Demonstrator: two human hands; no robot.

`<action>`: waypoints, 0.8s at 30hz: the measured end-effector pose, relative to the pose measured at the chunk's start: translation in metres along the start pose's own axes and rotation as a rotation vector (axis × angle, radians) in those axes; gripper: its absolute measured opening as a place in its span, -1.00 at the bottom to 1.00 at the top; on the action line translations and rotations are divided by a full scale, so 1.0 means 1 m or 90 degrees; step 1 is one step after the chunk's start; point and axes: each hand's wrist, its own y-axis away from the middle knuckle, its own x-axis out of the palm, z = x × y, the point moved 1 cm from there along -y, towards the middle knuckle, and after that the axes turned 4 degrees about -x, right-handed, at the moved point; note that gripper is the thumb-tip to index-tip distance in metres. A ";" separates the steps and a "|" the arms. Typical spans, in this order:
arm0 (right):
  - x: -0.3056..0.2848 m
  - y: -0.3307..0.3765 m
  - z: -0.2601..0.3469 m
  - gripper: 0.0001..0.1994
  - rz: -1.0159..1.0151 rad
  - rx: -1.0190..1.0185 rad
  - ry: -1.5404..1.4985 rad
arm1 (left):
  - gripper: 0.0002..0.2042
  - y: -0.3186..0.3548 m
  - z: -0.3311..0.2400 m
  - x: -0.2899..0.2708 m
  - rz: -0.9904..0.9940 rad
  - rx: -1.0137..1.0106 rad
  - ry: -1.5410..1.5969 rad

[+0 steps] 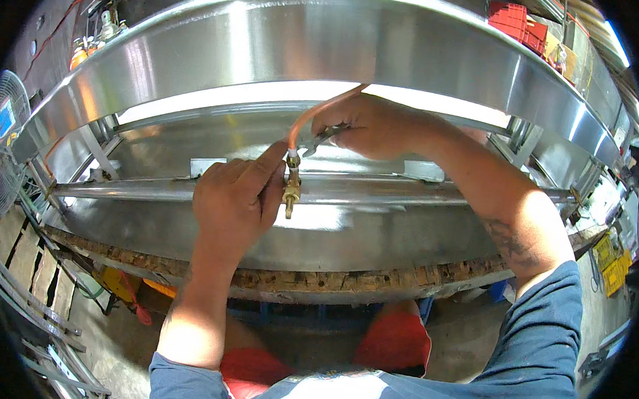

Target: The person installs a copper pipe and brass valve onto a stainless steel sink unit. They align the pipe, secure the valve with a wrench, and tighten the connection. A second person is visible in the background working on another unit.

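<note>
Your left hand (234,199) pinches the brass fitting (290,191) on the steel pipe (406,192). Your right hand (370,126) is closed on a wrench (325,136) beside the copper tube (311,117). The tube looks seated in the fitting, with tightening apparently left to finish. The polished stainless housing (328,37) curves above.

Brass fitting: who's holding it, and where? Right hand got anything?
Left hand pinches the brass fitting at its top joint; right hand grips a small wrench by its handle.
</note>
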 end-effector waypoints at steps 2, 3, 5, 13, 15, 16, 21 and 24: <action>0.004 -0.004 -0.001 -0.75 0.005 -0.009 -0.008 | -0.67 -0.001 -0.001 -0.001 -0.002 0.004 0.004; 0.005 -0.005 0.000 -0.75 -0.003 -0.035 -0.010 | -0.68 -0.002 -0.001 -0.001 -0.002 0.009 0.001; 0.006 -0.006 0.002 -0.76 0.000 -0.033 -0.012 | -0.69 -0.003 -0.002 -0.002 -0.005 0.010 0.020; 0.006 -0.005 0.008 -0.76 0.023 -0.024 0.025 | -0.70 -0.001 -0.001 -0.001 0.006 0.001 0.000; 0.007 -0.007 0.008 -0.76 0.006 -0.056 0.024 | -0.70 0.000 0.000 0.000 0.001 0.000 0.001; 0.010 -0.009 0.008 -0.75 -0.021 -0.081 0.005 | -0.71 0.000 0.001 0.001 -0.005 0.000 0.004; 0.017 -0.018 0.008 -0.72 0.056 -0.056 0.042 | -0.72 0.001 0.003 0.005 -0.031 0.005 0.045; 0.021 -0.018 0.012 -0.71 0.047 -0.041 0.083 | -0.72 0.001 0.003 0.005 -0.032 0.013 0.045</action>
